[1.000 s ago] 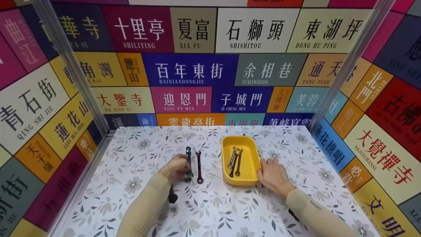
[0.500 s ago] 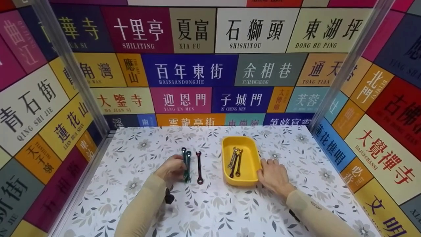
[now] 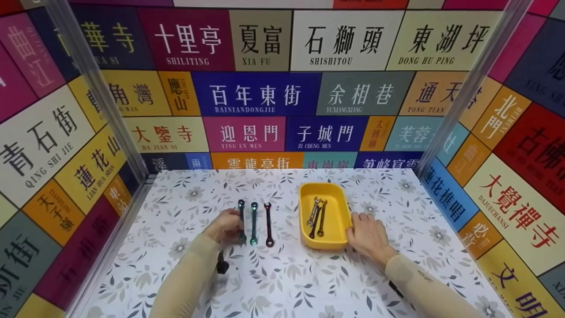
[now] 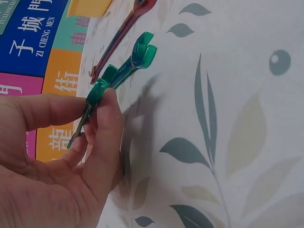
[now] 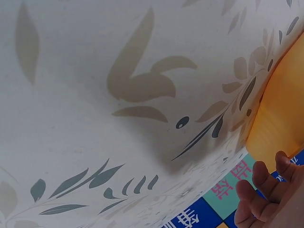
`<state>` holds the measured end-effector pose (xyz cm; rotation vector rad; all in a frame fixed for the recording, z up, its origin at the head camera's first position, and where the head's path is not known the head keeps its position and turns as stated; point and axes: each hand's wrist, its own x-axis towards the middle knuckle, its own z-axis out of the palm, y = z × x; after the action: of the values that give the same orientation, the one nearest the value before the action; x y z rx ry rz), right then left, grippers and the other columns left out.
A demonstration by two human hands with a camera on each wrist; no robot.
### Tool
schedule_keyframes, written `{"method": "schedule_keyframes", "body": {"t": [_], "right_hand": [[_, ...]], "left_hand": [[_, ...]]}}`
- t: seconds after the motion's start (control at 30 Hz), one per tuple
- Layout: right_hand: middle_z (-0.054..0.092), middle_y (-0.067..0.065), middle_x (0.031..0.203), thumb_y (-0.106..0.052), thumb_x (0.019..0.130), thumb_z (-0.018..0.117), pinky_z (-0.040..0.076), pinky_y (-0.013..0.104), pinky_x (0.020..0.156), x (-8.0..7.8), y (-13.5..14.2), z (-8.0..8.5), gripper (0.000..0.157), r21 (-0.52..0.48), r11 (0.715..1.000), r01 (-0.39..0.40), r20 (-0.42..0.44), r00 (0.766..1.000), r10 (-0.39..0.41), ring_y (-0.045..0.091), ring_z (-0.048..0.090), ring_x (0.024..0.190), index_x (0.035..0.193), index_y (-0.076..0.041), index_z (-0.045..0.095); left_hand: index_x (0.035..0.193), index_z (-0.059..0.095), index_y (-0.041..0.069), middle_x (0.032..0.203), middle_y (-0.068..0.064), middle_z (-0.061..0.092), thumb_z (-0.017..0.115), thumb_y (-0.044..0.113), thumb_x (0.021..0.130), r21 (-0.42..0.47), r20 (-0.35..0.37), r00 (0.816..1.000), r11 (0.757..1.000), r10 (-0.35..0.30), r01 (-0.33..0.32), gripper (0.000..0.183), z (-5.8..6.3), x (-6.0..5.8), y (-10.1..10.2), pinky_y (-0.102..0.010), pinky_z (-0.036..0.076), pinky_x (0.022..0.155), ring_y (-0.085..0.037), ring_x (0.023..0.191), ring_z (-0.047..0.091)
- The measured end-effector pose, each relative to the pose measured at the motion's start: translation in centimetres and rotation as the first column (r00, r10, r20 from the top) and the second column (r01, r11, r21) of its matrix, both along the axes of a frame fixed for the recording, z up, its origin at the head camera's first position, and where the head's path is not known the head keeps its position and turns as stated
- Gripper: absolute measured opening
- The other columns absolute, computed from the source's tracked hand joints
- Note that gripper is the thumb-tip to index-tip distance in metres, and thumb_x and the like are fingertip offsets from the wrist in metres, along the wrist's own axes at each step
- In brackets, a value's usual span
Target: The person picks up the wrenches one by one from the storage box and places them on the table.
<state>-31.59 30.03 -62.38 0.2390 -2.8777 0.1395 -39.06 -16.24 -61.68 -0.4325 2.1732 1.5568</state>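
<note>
My left hand (image 3: 224,225) pinches a green combination wrench (image 4: 98,91) between thumb and fingers, low over the patterned tabletop. Just right of it, a second green wrench (image 3: 254,224) lies lengthwise. Beyond that lies a dark red wrench (image 3: 269,225), roughly parallel. My right hand (image 3: 370,234) rests against the right wall of a yellow tray (image 3: 339,221), its fingers relaxed. Inside the tray lie several metal wrenches (image 3: 322,221), bunched toward the left side. In the right wrist view, fingertips (image 5: 259,175) show beside the tray's outer wall.
The table (image 3: 291,278) wears a white cover with a leaf and flower print. Panels with coloured Chinese signs (image 3: 256,93) enclose it at the back and sides. Metal posts (image 3: 106,101) stand at the back corners.
My left hand has moved left with the green wrench, drawing it apart from the other green one, which now lies separate. The right hand and tray have stayed put.
</note>
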Motion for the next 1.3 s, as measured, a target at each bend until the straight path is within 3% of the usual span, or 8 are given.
{"method": "schedule_keyframes", "body": {"t": [0.27, 0.57, 0.8, 0.97, 1.3], "right_hand": [[0.066, 0.019, 0.099, -0.029, 0.106, 0.063, 0.054, 0.053, 0.071, -0.1, 0.0, -0.1, 0.026, -0.003, 1.0, 0.01, 0.024, 1.0, -0.01, 0.035, 0.057, 0.088, 0.113, -0.004, 0.063], [0.065, 0.017, 0.098, -0.029, 0.106, 0.063, 0.053, 0.05, 0.069, -0.1, 0.0, 0.0, 0.026, -0.006, 1.0, 0.003, 0.022, 1.0, -0.003, 0.032, 0.056, 0.086, 0.113, -0.004, 0.063], [0.065, 0.018, 0.097, -0.029, 0.105, 0.063, 0.053, 0.051, 0.069, 0.0, 0.0, -0.1, 0.026, -0.005, 1.0, -0.006, 0.001, 1.0, 0.006, 0.034, 0.057, 0.085, 0.111, -0.004, 0.063], [0.065, 0.019, 0.095, -0.03, 0.104, 0.065, 0.053, 0.055, 0.069, 0.0, 0.2, -0.2, 0.027, 0.009, 1.0, -0.006, -0.037, 0.999, 0.007, 0.037, 0.058, 0.085, 0.109, -0.003, 0.062], [0.067, 0.02, 0.104, -0.032, 0.104, 0.067, 0.056, 0.059, 0.079, 0.1, 0.2, -0.3, 0.031, -0.034, 0.999, 0.009, -0.034, 0.999, -0.01, 0.039, 0.061, 0.095, 0.116, -0.004, 0.063]], "left_hand": [[0.147, 0.063, 0.003, 0.114, -0.012, 0.069, 0.07, -0.005, 0.086, -0.045, 0.041, 0.999, 0.999, -0.001, 0.002, 0.062, 0.0, -0.3, -0.4, -0.035, 0.06, 0.078, -0.025, 0.093, 0.067], [0.138, 0.067, 0.0, 0.123, -0.016, 0.072, 0.071, -0.009, 0.085, -0.132, 0.006, 1.0, 0.991, 0.025, -0.024, 0.054, -0.1, 0.2, -0.4, -0.035, 0.063, 0.073, -0.025, 0.089, 0.071], [0.125, 0.069, 0.001, 0.116, -0.016, 0.073, 0.079, -0.002, 0.085, -0.232, -0.039, 0.999, 0.972, 0.012, -0.021, 0.041, 0.6, 1.1, -0.4, -0.035, 0.065, 0.079, -0.028, 0.097, 0.074], [0.111, 0.072, 0.0, 0.103, -0.014, 0.074, 0.079, -0.002, 0.082, -0.29, -0.082, 0.997, 0.957, -0.008, -0.017, 0.03, 0.4, 1.2, -0.2, -0.032, 0.065, 0.072, -0.027, 0.087, 0.076], [0.094, 0.073, 0.003, 0.085, -0.009, 0.071, 0.077, -0.004, 0.084, -0.402, -0.087, 0.996, 0.916, -0.029, -0.008, 0.013, 0.7, 1.4, 0.6, -0.029, 0.058, 0.061, -0.023, 0.074, 0.072]]}}
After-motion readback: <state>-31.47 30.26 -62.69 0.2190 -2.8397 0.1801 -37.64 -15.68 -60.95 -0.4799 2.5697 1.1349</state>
